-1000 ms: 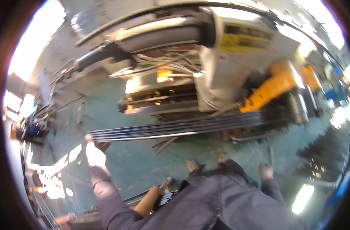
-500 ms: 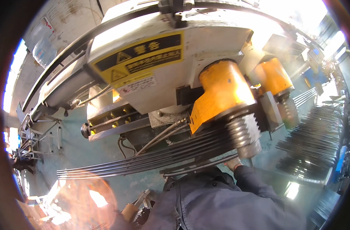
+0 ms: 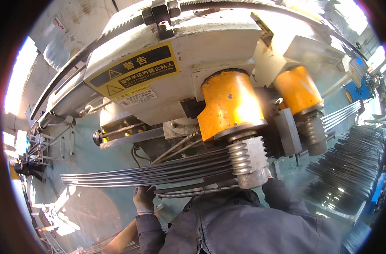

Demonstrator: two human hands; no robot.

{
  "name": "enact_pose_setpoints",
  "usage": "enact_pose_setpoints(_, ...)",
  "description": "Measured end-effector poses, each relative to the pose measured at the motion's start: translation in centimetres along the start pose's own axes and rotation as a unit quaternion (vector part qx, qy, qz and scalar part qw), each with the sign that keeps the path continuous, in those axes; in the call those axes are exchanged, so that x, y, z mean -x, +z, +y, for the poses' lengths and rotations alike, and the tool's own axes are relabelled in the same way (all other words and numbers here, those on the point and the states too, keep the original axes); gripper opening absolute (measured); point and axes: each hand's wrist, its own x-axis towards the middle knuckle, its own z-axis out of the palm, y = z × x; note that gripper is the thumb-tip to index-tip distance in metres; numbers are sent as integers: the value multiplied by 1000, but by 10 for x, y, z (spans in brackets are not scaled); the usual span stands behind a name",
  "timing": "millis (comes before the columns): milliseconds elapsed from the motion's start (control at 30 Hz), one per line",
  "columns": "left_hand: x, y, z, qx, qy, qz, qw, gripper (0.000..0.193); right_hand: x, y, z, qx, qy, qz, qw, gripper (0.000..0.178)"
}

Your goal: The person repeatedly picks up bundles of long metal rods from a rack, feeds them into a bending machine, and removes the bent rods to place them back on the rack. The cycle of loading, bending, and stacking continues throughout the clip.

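Several long dark metal rods (image 3: 129, 175) lie side by side in front of my body, running from the left toward the nearer orange machine head (image 3: 233, 101). My left hand (image 3: 144, 199), in a light and dark glove, is at the near edge of the rods, its fingers curled against them and partly hidden. A ridged metal tool (image 3: 246, 163) below the orange head covers the rods' right part. Just beyond it only a sliver of my right hand (image 3: 268, 174) shows; its fingers are hidden.
A white machine body (image 3: 188, 51) with a yellow-black warning label (image 3: 133, 74) overhangs the rods. A second orange head (image 3: 299, 89) stands to the right. Farther right is a large pile of thin rods (image 3: 349, 169). Near my body runs a ridged dark hose (image 3: 197, 193). A person (image 3: 28, 168) is far left.
My left hand has come up from the lower left to the rods. My right hand is now more hidden by the ridged tool. The whole view has shifted, and the machine appears farther left.
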Motion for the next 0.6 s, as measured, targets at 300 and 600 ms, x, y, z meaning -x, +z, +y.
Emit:
enact_pose_setpoints(300, -29, -56, -106, 185, -24, -147, 971, 47, 167, -9, -98, -54, 105, 42, 992, 44)
enact_pose_setpoints(600, 0, -66, -6, -747, 518, -60, 412, 14, 225, -81, -214, -393, -63, 209, 893, 40)
